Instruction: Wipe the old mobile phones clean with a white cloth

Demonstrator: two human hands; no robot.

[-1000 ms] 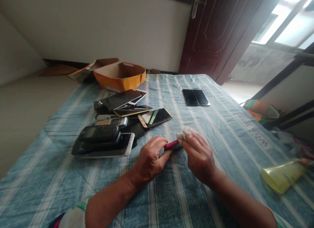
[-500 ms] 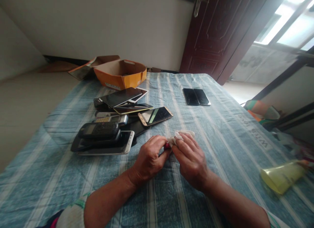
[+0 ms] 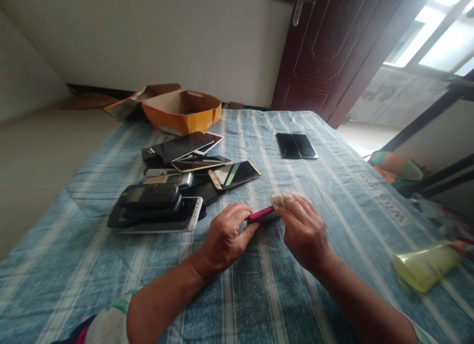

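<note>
Between thumb and fingers, my left hand (image 3: 229,233) pinches the near-left end of a phone with a pink edge (image 3: 262,215). The phone is tilted, its pink side turned up and its dark face toward me. At its right end, my right hand (image 3: 305,230) is closed on a white tissue (image 3: 279,200), which it presses against the phone's edge. Part of the tissue and the phone's far end are hidden by the right fingers. Just beyond the left hand lies a gold-framed phone (image 3: 235,175) with a dark, reflective screen.
Several phones are piled at left, including a black keypad phone (image 3: 150,196) on a white-framed phone (image 3: 194,215). Behind them stands an open orange box (image 3: 185,121). Two dark phones (image 3: 296,145) lie side by side farther back. A yellow bottle (image 3: 425,267) lies at right.
My right hand and the tissue have slid to the right along the phone, uncovering its pink edge. My left hand keeps its grip in nearly the same place.
</note>
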